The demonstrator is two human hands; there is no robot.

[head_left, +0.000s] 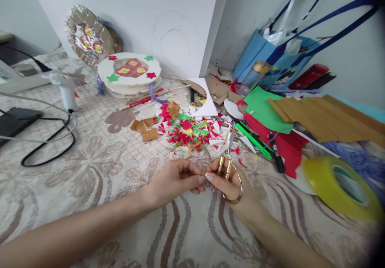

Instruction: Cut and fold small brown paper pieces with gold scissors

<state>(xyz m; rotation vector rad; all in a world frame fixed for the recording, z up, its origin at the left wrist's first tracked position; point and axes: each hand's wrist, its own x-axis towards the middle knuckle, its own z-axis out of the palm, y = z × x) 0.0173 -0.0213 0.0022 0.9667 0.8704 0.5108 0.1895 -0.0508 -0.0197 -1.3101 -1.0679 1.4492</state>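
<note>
My left hand is closed in a pinch in the middle of the view, its fingertips meeting those of my right hand. Between them shows a sliver of a small brownish-orange piece, mostly hidden by the fingers. Gold-handled scissors hang on my right hand, with a handle loop around its fingers. Their blades point away from me, slightly apart. Just beyond both hands lies a heap of red, green, white and yellow paper scraps, with a brown paper flower on it.
Folded brown paper pieces lie left of the scraps. Behind stands a round white flower-decorated lantern. A glue gun with cables is at left. Green paper, brown crepe paper, yellow tape and a blue bag occupy the right.
</note>
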